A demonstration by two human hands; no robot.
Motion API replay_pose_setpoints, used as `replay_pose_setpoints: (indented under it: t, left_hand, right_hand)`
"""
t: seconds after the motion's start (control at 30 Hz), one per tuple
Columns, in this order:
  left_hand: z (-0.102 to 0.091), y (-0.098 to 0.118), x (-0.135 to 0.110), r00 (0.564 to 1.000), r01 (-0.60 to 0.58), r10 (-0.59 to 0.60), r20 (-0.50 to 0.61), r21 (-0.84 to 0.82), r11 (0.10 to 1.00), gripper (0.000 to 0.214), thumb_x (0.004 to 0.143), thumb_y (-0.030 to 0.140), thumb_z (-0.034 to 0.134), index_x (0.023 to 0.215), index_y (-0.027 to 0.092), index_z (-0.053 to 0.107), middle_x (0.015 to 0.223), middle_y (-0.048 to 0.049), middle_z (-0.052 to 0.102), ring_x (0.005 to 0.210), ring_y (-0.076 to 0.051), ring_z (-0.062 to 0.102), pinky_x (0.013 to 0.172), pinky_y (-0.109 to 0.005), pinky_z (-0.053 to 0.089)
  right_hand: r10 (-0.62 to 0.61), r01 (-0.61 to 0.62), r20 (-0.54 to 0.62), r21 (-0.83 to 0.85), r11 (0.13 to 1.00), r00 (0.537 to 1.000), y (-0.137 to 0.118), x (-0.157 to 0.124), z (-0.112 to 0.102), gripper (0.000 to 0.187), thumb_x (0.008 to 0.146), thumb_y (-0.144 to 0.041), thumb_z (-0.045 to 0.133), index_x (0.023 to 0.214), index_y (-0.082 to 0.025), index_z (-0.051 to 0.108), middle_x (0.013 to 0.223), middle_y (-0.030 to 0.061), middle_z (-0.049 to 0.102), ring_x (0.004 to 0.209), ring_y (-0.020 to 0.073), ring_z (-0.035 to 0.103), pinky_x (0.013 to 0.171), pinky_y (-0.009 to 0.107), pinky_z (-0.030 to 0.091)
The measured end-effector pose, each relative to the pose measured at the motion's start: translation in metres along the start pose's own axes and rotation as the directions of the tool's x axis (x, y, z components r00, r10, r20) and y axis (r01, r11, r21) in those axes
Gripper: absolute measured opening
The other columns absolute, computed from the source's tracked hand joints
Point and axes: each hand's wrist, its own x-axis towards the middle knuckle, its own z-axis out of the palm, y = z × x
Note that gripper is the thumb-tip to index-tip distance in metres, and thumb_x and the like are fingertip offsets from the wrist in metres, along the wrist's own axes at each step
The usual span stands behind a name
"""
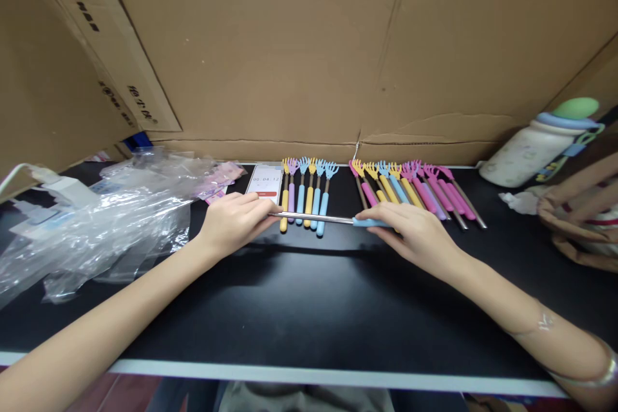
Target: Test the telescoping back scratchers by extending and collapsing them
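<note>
You've got a rod (pixel 318 217) level across your front, its shadow falling on the table (pixel 290 309). Left hand (pixel 236 217) is closed around the bare metal end, so that tip is hidden; can't tell its shape. Right hand (pixel 418 228) grips the blue handle (pixel 364 222), covering its far end; most of your right fingers are out of sight too. The rod crosses in view over the handles of the left row (pixel 309 198), six scratchers in yellow, purple and blue. Right row (pixel 410 194) is mostly pink, with yellow, blue and purple; it overlaps and your right hand blocks some lower ends, so no sure count. Phone (pixel 264 181) sits just beside the left row, lower edge behind your left hand, timer digits soft. Plastic bags (pixel 116 225) at left are clear and heaped, cut off by the frame; what's under them is hard to make out. Bottle (pixel 531 151) leans at right, near a brown bag (pixel 555 222), cut off by the right edge.
</note>
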Motion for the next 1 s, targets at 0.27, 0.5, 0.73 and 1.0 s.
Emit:
replay_pose_setpoints:
  t: [0.27, 0.5, 0.73, 1.0]
  left_hand:
    - [-0.001, 0.005, -0.001, 1.000, -0.008, 0.009, 0.013, -0.066, 0.998, 0.021, 0.087, 0.035, 0.052, 0.075, 0.021, 0.062, 0.066, 0.0046, 0.065, 0.056, -0.009, 0.059, 0.051, -0.021, 0.035]
    - [-0.003, 0.005, -0.002, 1.000, -0.023, 0.023, -0.012, -0.027, 0.999, 0.025, 0.088, 0.034, 0.051, 0.071, 0.022, 0.063, 0.059, 0.0038, 0.063, 0.052, -0.008, 0.056, 0.048, -0.021, 0.032]
    - [-0.009, 0.010, 0.003, 0.984, -0.142, 0.149, -0.093, 0.073, 0.987, 0.019, 0.083, 0.025, 0.059, 0.065, 0.021, 0.057, 0.051, 0.0060, 0.055, 0.049, -0.008, 0.049, 0.047, -0.023, 0.029]
    - [-0.012, 0.016, 0.007, 0.981, -0.185, 0.189, -0.054, 0.060, 0.981, 0.014, 0.086, 0.027, 0.055, 0.073, 0.022, 0.060, 0.054, 0.0055, 0.056, 0.051, -0.008, 0.051, 0.050, -0.023, 0.033]
  right_hand:
    - [0.048, -0.047, -0.006, 0.067, 0.997, 0.999, 0.003, 0.000, 0.001, 0.020, 0.090, -0.027, 0.045, 0.103, -0.026, 0.060, 0.101, -0.0020, 0.067, 0.091, 0.0121, 0.062, 0.078, 0.023, 0.046]
    - [0.118, -0.124, 0.048, 0.128, 0.984, 0.992, -0.003, -0.001, -0.001, 0.023, 0.089, -0.028, 0.044, 0.106, -0.026, 0.059, 0.102, -0.0013, 0.067, 0.091, 0.0130, 0.063, 0.074, 0.024, 0.048]
    - [0.176, -0.256, 0.240, 0.362, 0.896, 0.955, -0.009, 0.000, 0.001, 0.024, 0.091, -0.032, 0.040, 0.106, -0.022, 0.056, 0.095, 0.0023, 0.066, 0.087, 0.0130, 0.062, 0.074, 0.024, 0.046]
    - [0.169, -0.286, 0.305, 0.395, 0.873, 0.937, -0.011, 0.002, 0.000, 0.027, 0.092, -0.033, 0.036, 0.104, -0.019, 0.056, 0.081, 0.0023, 0.065, 0.072, 0.0120, 0.060, 0.066, 0.023, 0.043]
